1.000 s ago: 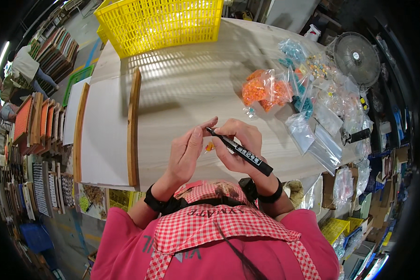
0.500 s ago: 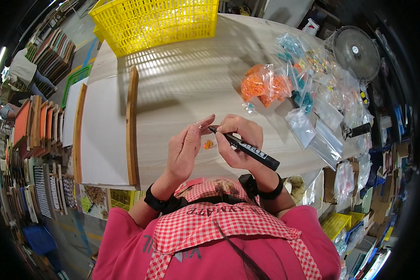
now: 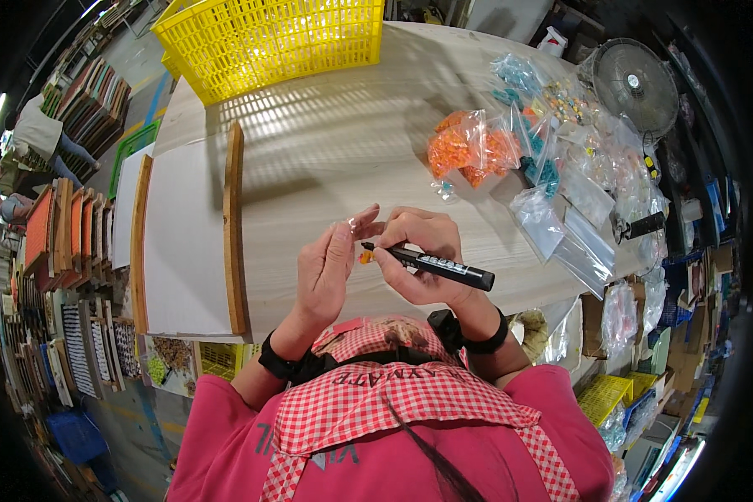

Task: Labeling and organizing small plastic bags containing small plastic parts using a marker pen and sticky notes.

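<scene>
My right hand (image 3: pixel 422 251) grips a black marker pen (image 3: pixel 448 268) with its dark tip pointing left, toward my other hand. My left hand (image 3: pixel 326 263) is closed, thumb pressed against the fingers around something small and shiny (image 3: pixel 353 224), whose kind I cannot make out. The pen tip is close to the left thumb; whether they touch is unclear. Just below the tip, a small orange and yellow piece (image 3: pixel 366 257) shows on the table (image 3: pixel 335 142), partly covered by my right hand.
A yellow plastic crate (image 3: pixel 276 50) stands at the far left. Nearer, a white board with wooden side bars (image 3: pixel 234 234) lies on the table. To the right are clear bags of orange pieces (image 3: pixel 468 151), flat clear bags (image 3: pixel 573 247) and a fan (image 3: pixel 636 88).
My right hand and the marker have shifted slightly left and down, its tip now lower beside the left thumb. The orange piece is more covered. The left hand has barely moved.
</scene>
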Motion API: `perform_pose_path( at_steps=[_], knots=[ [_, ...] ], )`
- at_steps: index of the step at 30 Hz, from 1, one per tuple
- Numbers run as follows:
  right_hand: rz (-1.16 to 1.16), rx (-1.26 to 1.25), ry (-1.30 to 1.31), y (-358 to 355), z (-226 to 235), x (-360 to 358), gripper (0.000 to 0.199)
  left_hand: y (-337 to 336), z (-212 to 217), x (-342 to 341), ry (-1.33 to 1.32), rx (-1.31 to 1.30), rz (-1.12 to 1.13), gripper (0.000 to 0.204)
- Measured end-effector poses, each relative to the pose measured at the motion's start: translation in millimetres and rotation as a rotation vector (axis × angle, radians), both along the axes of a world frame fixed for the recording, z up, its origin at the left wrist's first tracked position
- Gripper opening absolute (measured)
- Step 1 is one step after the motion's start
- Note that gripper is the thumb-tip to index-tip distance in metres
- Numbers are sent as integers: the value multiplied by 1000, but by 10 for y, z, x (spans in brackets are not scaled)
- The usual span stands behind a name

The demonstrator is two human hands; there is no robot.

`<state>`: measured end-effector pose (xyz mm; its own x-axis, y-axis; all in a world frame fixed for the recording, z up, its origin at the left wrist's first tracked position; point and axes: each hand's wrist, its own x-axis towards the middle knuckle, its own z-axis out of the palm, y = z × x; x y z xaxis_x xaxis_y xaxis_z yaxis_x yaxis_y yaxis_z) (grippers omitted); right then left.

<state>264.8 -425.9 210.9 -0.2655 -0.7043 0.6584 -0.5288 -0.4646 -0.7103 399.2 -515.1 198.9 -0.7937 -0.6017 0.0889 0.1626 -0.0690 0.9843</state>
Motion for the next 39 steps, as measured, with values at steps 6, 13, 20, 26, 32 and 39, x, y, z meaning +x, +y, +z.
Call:
perform_pose_path(
  at_steps=[6,13,20,26,32,39],
  knots=[
    [-35,-61,-94,49,-9,19,10,-12,-18,-10,33,2,-2,41],
    [-99,-94,-96,61,-29,17,12,-17,-6,5,-2,-26,-8,41],
    [-193,-70,-70,58,-15,50,13,-14,-20,7,2,-51,0,40],
    [-122,-79,-64,26,-30,29,12,-21,-53,12,21,-52,1,39],
    [-196,-59,-79,44,-50,42,11,-21,-40,-2,3,-62,16,39],
    [-220,-44,-123,49,-76,38,12,-25,-61,-3,16,-64,10,40]
  ],
)
